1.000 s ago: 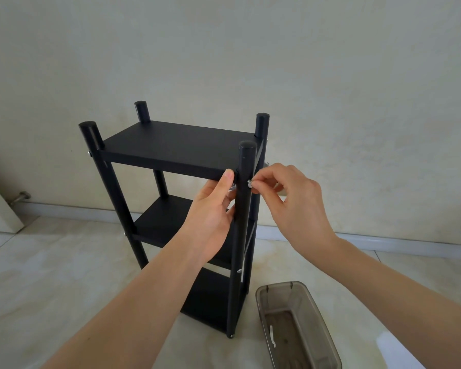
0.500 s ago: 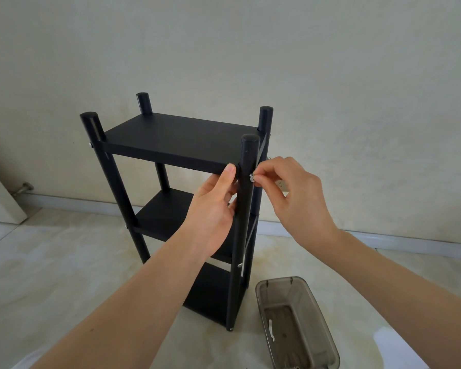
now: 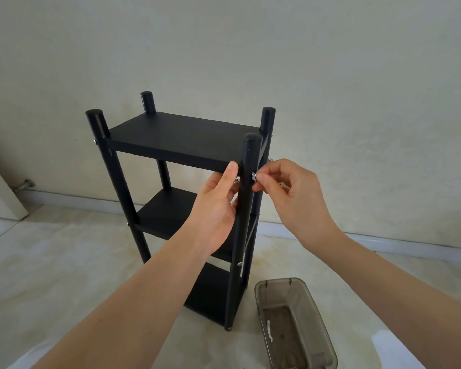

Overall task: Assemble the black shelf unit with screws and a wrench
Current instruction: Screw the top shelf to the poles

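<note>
Screw at the near right post, both hands on the black shelf unit (image 3: 176,141).

Shelf unit stands upright on the pale floor (image 3: 51,262), three boards, four posts, wall at 12 o'clock behind it. Left hand (image 3: 216,209) grips the top board's near edge beside the near right post (image 3: 246,209), thumb on the front edge, fingers curled under; same hold as a second ago. Right hand (image 3: 290,195), at 3 o'clock of that post, pinches the silver screw (image 3: 254,177) between thumb and forefinger, its head at the post's side; the fingertips sit slightly rotated against the earlier frame, and the whole scene has shifted a little in view. Smoky plastic bin (image 3: 296,326) on the floor at 5 o'clock of the unit, a small white piece inside; contents otherwise unclear.
</note>
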